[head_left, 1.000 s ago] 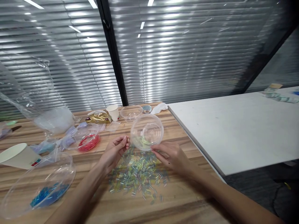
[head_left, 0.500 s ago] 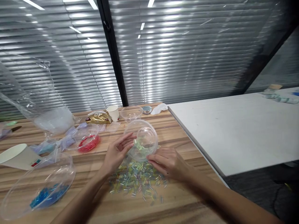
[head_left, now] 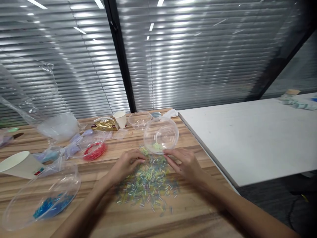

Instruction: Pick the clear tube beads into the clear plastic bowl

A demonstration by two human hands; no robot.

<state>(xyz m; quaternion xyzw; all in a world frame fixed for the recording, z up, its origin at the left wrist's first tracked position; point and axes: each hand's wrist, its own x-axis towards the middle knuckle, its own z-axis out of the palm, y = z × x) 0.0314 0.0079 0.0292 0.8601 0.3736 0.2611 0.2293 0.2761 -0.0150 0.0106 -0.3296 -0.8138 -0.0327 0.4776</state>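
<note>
My right hand [head_left: 184, 162] grips the near rim of a clear plastic bowl [head_left: 160, 134] between thumb and fingers. The bowl is tilted, its opening facing me, with a few yellow-green beads [head_left: 156, 146] low inside. Below it a loose pile of thin tube beads [head_left: 151, 185], mostly green and yellow, is spread on the wooden table [head_left: 138, 224]. At the pile's left edge is my left hand [head_left: 128, 162], fingers curled and thumb drawn close to them. Whether beads are between those fingertips is hidden.
To the left stand a clear bowl with blue beads [head_left: 51, 206], a bowl with red beads [head_left: 95, 151] and a paper cup [head_left: 21, 165]. Behind are a gold packet [head_left: 105, 124], another paper cup [head_left: 120, 119] and a clear bowl [head_left: 139, 119]. A white table [head_left: 247, 138] adjoins at right.
My right hand has moved the bowl right and away from me. My left hand has come off the bowl and down to the beads, its fingers drawing together.
</note>
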